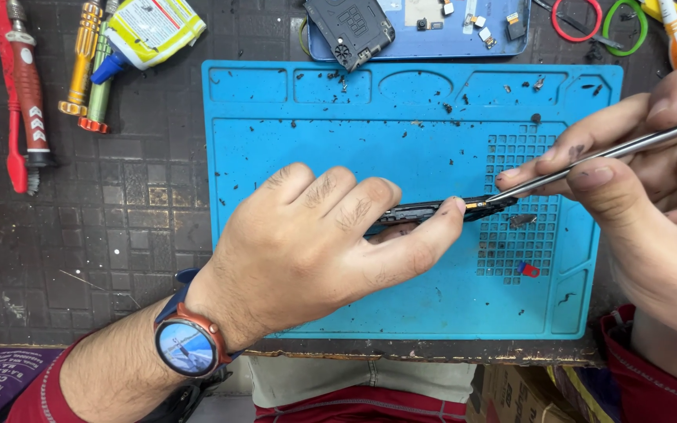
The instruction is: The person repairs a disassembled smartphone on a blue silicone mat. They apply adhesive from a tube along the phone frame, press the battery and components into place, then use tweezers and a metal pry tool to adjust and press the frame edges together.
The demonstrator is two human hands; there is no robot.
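left hand [331, 235]: closed around a narrow black electronic part with a gold-coloured end [440, 209]; fingers curled over it, thumb tip pressing near its right end; held edge-on just above the mat; round blue-faced wristwatch with orange rim [186, 346] on the wrist
right hand [636, 157]: pinching a thin silver metal rod tool [613, 149] between thumb and fingers; tool slants down-left, tip touching the gold end of the black part
black part location: over the middle of the mat, right end above the grid of small square cells
blue silicone repair mat [315, 141]: lies on the worktop; scattered dark specks and crumbs on it; top-row recessed compartments hold only a few specks and what looks like a small screw; grid cells mostly bare, one small dark scrap [521, 220] and a small red-and-blue piece [526, 269] at the grid's lower edge
light blue flat tray [425, 48]: beyond the mat's top edge; holds a dark grey rectangular phone component [350, 27] and several small loose chips and parts
dark textured worktop [119, 227]: red-handled brush tool [23, 94], orange and green screwdrivers [92, 70], yellow glue tube with blue nozzle [146, 31] top left; red and green ring handles [601, 23] top right, rest of that tool cannot tell
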